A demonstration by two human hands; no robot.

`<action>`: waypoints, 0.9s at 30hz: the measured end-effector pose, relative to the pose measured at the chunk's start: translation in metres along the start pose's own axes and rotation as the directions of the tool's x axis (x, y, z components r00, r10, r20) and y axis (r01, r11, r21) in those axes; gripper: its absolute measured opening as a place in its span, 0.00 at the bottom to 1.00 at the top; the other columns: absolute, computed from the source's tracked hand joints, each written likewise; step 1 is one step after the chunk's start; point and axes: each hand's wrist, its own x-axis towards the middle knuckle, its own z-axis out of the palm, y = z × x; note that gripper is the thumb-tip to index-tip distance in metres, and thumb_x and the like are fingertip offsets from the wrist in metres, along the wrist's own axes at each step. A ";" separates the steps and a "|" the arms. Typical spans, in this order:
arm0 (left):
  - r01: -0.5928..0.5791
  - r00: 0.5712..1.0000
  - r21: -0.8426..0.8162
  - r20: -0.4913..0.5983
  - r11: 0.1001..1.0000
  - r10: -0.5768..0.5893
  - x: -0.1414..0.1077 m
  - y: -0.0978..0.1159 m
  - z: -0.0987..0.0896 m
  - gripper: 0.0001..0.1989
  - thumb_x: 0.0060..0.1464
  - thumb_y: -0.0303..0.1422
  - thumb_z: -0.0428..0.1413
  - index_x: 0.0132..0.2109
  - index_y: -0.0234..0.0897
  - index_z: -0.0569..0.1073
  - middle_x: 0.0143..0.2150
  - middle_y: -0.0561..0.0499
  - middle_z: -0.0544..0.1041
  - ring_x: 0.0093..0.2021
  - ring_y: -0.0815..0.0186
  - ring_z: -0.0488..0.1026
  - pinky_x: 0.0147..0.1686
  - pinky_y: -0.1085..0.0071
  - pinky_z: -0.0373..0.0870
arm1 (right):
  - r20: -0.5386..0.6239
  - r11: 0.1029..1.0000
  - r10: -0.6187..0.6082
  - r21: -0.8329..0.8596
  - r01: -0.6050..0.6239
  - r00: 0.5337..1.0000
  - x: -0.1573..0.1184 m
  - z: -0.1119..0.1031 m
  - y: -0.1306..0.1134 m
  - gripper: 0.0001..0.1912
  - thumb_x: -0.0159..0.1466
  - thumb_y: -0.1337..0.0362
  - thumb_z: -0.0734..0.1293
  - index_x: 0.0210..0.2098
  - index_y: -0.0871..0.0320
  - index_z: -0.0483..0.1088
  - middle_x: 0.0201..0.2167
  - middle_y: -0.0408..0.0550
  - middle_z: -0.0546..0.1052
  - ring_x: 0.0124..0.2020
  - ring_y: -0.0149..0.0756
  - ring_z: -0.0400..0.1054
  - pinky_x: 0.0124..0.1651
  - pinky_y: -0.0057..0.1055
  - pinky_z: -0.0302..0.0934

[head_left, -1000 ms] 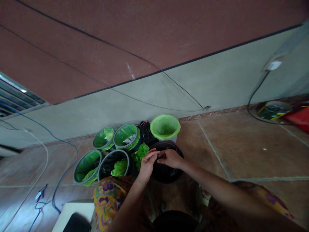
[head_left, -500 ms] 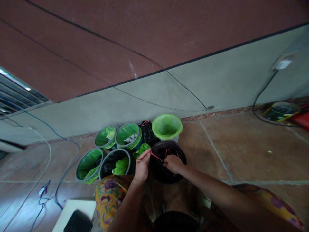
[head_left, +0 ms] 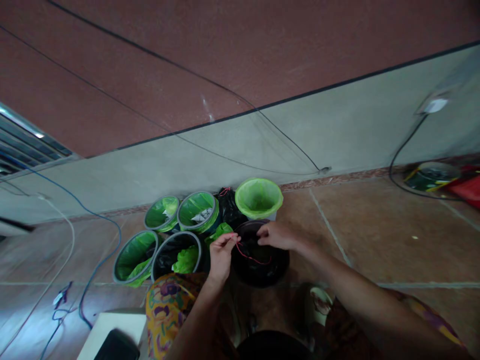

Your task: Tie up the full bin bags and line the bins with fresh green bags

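- Pinching tight, the left hand's [head_left: 220, 256] thumb and forefinger are closing on one end of a red string [head_left: 248, 257].
- Leaving the fingertips, the string is sagging over the mouth of a dark bin [head_left: 283, 271]; its long axis is running rightward and slightly toward the wearer, levelling out so that the far end is pointing right.
- Over the bin's far right rim, the right hand [head_left: 276, 235] is hovering with fingers bent and pointing left; whether it is holding anything, I cannot tell.
- Behind the dark bin, a green-lined pale bin [head_left: 277, 199] is standing near the wall [head_left: 337, 120], with a black bag [head_left: 230, 207] sitting just left of it.
- Farther left, four grey-rimmed bins [head_left: 131, 252] are standing close together on the tiled floor [head_left: 375, 225].
- Patterned cloth [head_left: 170, 310] is covering the wearer's knee, below the bins.
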 end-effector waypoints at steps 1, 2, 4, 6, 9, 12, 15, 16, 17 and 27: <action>0.000 1.000 0.003 0.009 1.000 0.000 0.001 -0.002 0.000 0.12 0.44 0.38 0.65 0.33 0.34 0.78 0.32 0.51 0.79 0.34 0.66 0.77 0.41 0.69 0.71 | -0.121 0.999 -0.022 0.032 0.026 0.992 -0.001 -0.010 0.000 0.09 0.58 0.65 0.66 0.35 0.56 0.79 0.32 0.45 0.80 0.32 0.34 0.72 0.37 0.27 0.61; 0.000 1.000 0.012 0.025 1.000 0.000 0.001 -0.004 0.002 0.13 0.44 0.39 0.64 0.34 0.34 0.77 0.32 0.51 0.78 0.34 0.66 0.77 0.40 0.69 0.71 | -0.239 0.997 -0.039 0.048 0.052 0.970 -0.002 -0.018 -0.002 0.11 0.60 0.66 0.64 0.37 0.56 0.78 0.35 0.46 0.81 0.34 0.34 0.72 0.39 0.28 0.62; 0.004 0.999 0.045 0.053 0.999 -0.007 0.002 -0.009 0.008 0.14 0.47 0.41 0.62 0.37 0.34 0.77 0.31 0.52 0.77 0.31 0.69 0.75 0.36 0.71 0.70 | -0.393 0.993 -0.095 0.031 0.116 0.915 -0.006 -0.031 -0.007 0.13 0.62 0.68 0.61 0.40 0.57 0.78 0.38 0.48 0.80 0.36 0.34 0.72 0.41 0.29 0.62; 0.010 0.996 0.104 0.092 0.994 -0.020 0.005 -0.015 0.017 0.16 0.51 0.41 0.59 0.42 0.34 0.76 0.28 0.54 0.74 0.26 0.72 0.72 0.31 0.74 0.67 | -0.413 0.982 -0.175 -0.006 0.189 0.894 -0.011 -0.036 -0.014 0.13 0.63 0.70 0.61 0.39 0.57 0.78 0.38 0.48 0.80 0.37 0.33 0.72 0.41 0.29 0.62; -0.011 0.981 0.199 0.190 0.980 -0.028 0.014 -0.025 0.030 0.17 0.54 0.37 0.56 0.48 0.35 0.75 0.25 0.57 0.71 0.22 0.75 0.65 0.27 0.76 0.62 | -0.309 0.954 -0.286 0.002 0.301 0.907 -0.013 -0.036 -0.025 0.13 0.63 0.71 0.61 0.38 0.57 0.78 0.36 0.46 0.80 0.38 0.32 0.72 0.43 0.28 0.62; -0.076 0.938 0.282 0.346 0.956 -0.028 0.023 -0.034 0.040 0.15 0.49 0.31 0.57 0.46 0.35 0.75 0.27 0.57 0.72 0.26 0.73 0.66 0.30 0.75 0.63 | -0.210 0.937 -0.323 0.065 0.343 0.923 -0.010 -0.029 -0.031 0.15 0.60 0.75 0.61 0.36 0.57 0.78 0.36 0.45 0.80 0.38 0.31 0.73 0.44 0.27 0.62; -0.157 0.863 0.367 0.502 0.917 -0.054 0.027 -0.039 0.045 0.14 0.46 0.28 0.59 0.43 0.33 0.75 0.34 0.51 0.76 0.35 0.66 0.72 0.38 0.70 0.69 | -0.197 0.931 -0.304 0.149 0.335 0.932 -0.004 -0.018 -0.034 0.15 0.59 0.77 0.62 0.37 0.58 0.78 0.36 0.45 0.81 0.38 0.31 0.73 0.44 0.27 0.63; -0.189 0.851 0.382 0.523 0.905 -0.043 0.028 -0.040 0.046 0.14 0.46 0.28 0.58 0.43 0.32 0.75 0.37 0.49 0.77 0.39 0.63 0.73 0.41 0.68 0.69 | -0.195 0.921 -0.312 0.180 0.347 0.930 -0.003 -0.014 -0.036 0.15 0.58 0.77 0.62 0.37 0.59 0.77 0.36 0.46 0.81 0.38 0.31 0.73 0.44 0.27 0.63; -0.216 0.852 0.388 0.522 0.896 -0.021 0.028 -0.042 0.047 0.13 0.47 0.29 0.57 0.43 0.32 0.74 0.41 0.47 0.77 0.42 0.62 0.73 0.44 0.66 0.70 | -0.190 0.906 -0.332 0.209 0.368 0.924 -0.002 -0.010 -0.038 0.15 0.58 0.77 0.62 0.37 0.59 0.77 0.37 0.46 0.80 0.39 0.31 0.73 0.44 0.27 0.64; -0.015 0.901 0.345 0.411 0.939 -0.137 0.035 -0.052 0.041 0.21 0.58 0.47 0.48 0.34 0.33 0.74 0.25 0.53 0.68 0.26 0.71 0.63 0.29 0.73 0.61 | -0.221 0.973 0.081 -0.192 -0.125 0.972 0.008 -0.015 -0.008 0.18 0.62 0.72 0.60 0.49 0.60 0.74 0.48 0.55 0.77 0.49 0.39 0.71 0.51 0.31 0.61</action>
